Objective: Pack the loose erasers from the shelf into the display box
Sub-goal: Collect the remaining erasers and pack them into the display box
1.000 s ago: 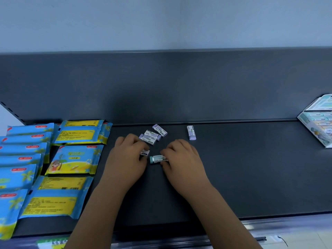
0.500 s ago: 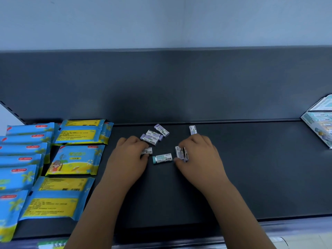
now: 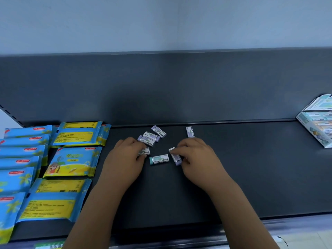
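Seemingly mid-gather: left hand (image 3: 125, 159) pinches a white-sleeved eraser (image 3: 145, 151) just left of the teal-ended eraser (image 3: 159, 159); right hand (image 3: 197, 159) grips a purple-ended eraser (image 3: 176, 158) just right of it. Best collect several before crossing to the display box (image 3: 309, 128), far right of it. Since the earlier frame, both holds are unchanged.

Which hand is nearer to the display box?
Right. The right hand is mid-shelf, well left of the box; the left hand is even farther left.

Right grip (image 3: 197, 159) left the teal eraser (image 3: 159, 159) (now pinches a purple eraser (image 3: 177, 160)).
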The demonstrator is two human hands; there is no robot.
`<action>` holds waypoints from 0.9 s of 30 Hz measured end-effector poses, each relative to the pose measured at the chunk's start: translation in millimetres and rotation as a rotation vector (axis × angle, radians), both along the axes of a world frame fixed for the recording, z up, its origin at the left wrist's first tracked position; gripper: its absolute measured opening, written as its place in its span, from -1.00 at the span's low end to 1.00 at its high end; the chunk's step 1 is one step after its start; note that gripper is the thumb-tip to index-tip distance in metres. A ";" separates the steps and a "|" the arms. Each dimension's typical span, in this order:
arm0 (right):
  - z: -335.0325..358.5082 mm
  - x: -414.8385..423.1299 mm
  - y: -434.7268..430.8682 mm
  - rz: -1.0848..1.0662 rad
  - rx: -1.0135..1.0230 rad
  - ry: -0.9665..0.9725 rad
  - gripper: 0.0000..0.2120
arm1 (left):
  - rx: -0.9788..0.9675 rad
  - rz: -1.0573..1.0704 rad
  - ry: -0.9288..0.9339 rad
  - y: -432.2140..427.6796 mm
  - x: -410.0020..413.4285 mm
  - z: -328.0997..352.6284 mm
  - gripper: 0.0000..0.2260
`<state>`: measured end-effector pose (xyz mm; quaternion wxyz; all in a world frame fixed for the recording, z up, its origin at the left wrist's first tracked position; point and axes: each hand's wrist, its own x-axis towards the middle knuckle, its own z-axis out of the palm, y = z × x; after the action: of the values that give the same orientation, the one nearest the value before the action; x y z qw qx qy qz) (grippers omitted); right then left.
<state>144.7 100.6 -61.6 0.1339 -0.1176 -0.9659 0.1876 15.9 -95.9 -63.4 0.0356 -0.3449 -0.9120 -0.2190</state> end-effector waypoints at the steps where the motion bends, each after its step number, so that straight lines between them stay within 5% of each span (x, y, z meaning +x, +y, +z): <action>1: 1.2 0.0 -0.8 -0.003 0.011 -0.008 -0.56 | 0.008 -0.003 0.000 -0.2 0.6 0.8 -0.84; 5: 3.7 -2.1 -5.2 -0.033 0.050 -0.060 -0.76 | 0.055 -0.013 -0.003 -1.7 3.6 2.5 -0.82; 10: 0.4 -0.4 -7.6 0.016 0.031 -0.079 -0.48 | 0.097 -0.035 -0.013 -6.1 9.5 2.8 -0.77; 19: 0.7 4.3 1.8 -0.010 -0.018 -0.027 -0.93 | 0.211 -0.009 -0.017 -6.2 18.8 6.6 -0.77; 27: 8.5 26.9 27.2 -0.047 -0.091 0.155 -0.78 | 0.218 -0.041 -0.031 17.5 28.7 11.0 -0.75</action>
<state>171.6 127.8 -53.1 0.2072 -0.1313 -0.9401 0.2368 44.6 -78.4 -52.4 0.0541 -0.3542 -0.8760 -0.3229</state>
